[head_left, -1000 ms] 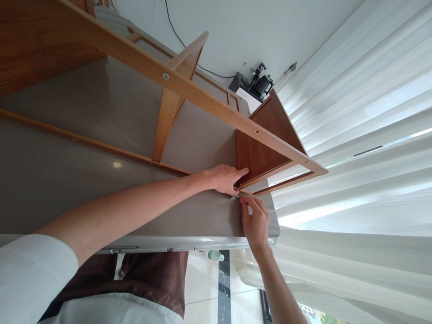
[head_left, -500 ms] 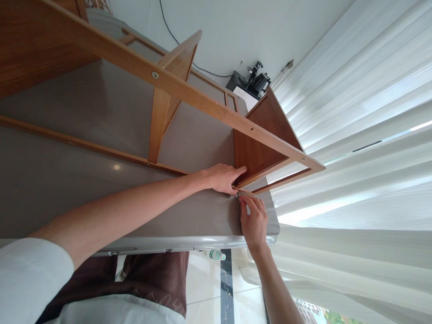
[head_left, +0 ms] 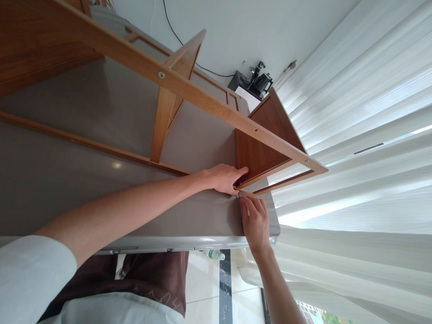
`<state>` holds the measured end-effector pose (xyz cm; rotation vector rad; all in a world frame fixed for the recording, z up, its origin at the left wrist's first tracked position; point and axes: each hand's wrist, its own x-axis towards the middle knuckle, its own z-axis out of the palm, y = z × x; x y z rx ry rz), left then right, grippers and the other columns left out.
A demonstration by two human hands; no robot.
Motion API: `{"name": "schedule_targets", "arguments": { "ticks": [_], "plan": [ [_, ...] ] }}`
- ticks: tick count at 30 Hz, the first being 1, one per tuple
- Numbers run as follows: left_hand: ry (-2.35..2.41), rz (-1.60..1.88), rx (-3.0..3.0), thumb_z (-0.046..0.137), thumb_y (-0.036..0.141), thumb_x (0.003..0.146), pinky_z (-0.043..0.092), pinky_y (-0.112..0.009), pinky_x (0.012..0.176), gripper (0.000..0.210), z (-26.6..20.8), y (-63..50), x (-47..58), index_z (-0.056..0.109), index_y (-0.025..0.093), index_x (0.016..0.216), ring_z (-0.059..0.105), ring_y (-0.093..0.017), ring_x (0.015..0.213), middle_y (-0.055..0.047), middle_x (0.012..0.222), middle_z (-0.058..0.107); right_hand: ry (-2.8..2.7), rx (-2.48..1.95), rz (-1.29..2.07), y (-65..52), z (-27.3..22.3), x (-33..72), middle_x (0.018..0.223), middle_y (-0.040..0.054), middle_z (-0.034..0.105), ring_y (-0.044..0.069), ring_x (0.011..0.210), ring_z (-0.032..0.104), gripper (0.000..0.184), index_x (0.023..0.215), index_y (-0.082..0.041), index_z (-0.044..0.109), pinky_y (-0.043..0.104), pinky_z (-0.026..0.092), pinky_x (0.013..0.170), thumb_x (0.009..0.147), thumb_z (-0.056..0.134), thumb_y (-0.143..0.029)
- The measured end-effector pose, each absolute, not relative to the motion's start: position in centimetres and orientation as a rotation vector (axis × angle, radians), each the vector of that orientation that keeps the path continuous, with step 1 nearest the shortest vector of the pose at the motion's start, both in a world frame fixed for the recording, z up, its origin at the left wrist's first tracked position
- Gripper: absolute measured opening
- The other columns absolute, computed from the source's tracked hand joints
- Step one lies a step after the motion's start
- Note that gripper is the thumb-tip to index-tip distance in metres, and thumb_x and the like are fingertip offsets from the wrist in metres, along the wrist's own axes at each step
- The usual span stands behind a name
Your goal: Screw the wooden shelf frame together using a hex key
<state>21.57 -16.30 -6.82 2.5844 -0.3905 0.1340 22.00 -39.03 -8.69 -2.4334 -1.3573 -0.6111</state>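
Note:
A wooden shelf frame (head_left: 214,107) with several boards across it lies on its side on the grey tabletop (head_left: 203,214). My left hand (head_left: 225,178) reaches across and grips the lower rail where the end board (head_left: 261,144) meets it. Its thumb rests along the board, and its other fingers curl down over the rail. My right hand (head_left: 255,217) is at the near side of that joint, thumb and fingertips pinched together against the rail. A thin dark bit shows at its fingertips, too small to name. The middle board (head_left: 161,121) stands slanted between the two long rails.
White curtains (head_left: 358,190) hang close along the right side. A black coffee pot (head_left: 262,85) sits on a small cabinet behind the table. Below the table's front edge, a plastic bottle (head_left: 215,254) is near the floor. A black cable (head_left: 170,26) runs along the wall.
Both hands keep their places at the corner joint, with only a slight shift of the right fingers. The view has moved slightly.

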Motion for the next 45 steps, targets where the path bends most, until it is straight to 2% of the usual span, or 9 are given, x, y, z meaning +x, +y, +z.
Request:
{"name": "schedule_targets", "arguments": {
  "ticks": [11, 17, 21, 30, 45],
  "plan": [
    [-0.383, 0.112, 2.586, 0.064, 0.049, 0.079, 0.039, -0.031, 0.056, 0.058, -6.7, -16.3, 21.6, 0.045, 0.022, 0.126, 0.070, -0.027, 0.081, -0.007, 0.096, 0.074, -1.468, -2.475, -0.685, -39.0, -8.4, 21.9, 0.109, 0.0098, 0.071, 0.023, 0.101, 0.062, 0.030, 0.117, -0.022, 0.068, 0.040, 0.053, 0.087, 0.102, 0.043, -0.014],
    [-0.370, 0.104, 2.581, 0.064, 0.048, 0.078, 0.042, -0.032, 0.059, 0.059, -6.9, -16.3, 21.6, 0.045, 0.022, 0.128, 0.071, -0.028, 0.084, -0.008, 0.098, 0.074, -1.516, -2.516, -0.623, -39.1, -8.0, 22.1, 0.116, 0.0116, 0.070, 0.025, 0.107, 0.061, 0.036, 0.121, -0.020, 0.067, 0.043, 0.051, 0.090, 0.100, 0.041, -0.008],
    [-0.377, 0.100, 2.575, 0.064, 0.048, 0.078, 0.042, -0.032, 0.060, 0.059, -6.9, -16.3, 21.6, 0.045, 0.022, 0.128, 0.071, -0.028, 0.084, -0.008, 0.098, 0.074, -1.504, -2.513, -0.550, -39.0, -7.6, 22.3, 0.118, 0.0108, 0.070, 0.025, 0.107, 0.061, 0.033, 0.120, -0.021, 0.068, 0.043, 0.051, 0.090, 0.100, 0.044, -0.010],
    [-0.379, 0.115, 2.581, 0.064, 0.048, 0.078, 0.040, -0.031, 0.057, 0.059, -6.7, -16.2, 21.5, 0.046, 0.021, 0.127, 0.070, -0.027, 0.080, -0.008, 0.095, 0.074, -1.209, -2.405, -0.521, -38.6, -8.6, 22.4, 0.108, 0.0059, 0.074, 0.019, 0.100, 0.065, 0.021, 0.107, -0.021, 0.071, 0.034, 0.055, 0.087, 0.101, 0.052, -0.024],
    [-0.385, 0.098, 2.588, 0.063, 0.048, 0.080, 0.039, -0.031, 0.057, 0.058, -6.6, -16.3, 21.5, 0.045, 0.021, 0.128, 0.070, -0.027, 0.079, -0.007, 0.095, 0.074, -1.279, -2.411, -0.565, -39.3, -9.1, 22.1, 0.109, 0.0065, 0.072, 0.021, 0.100, 0.061, 0.023, 0.111, -0.022, 0.070, 0.037, 0.054, 0.088, 0.102, 0.049, -0.021]
  ]
}}
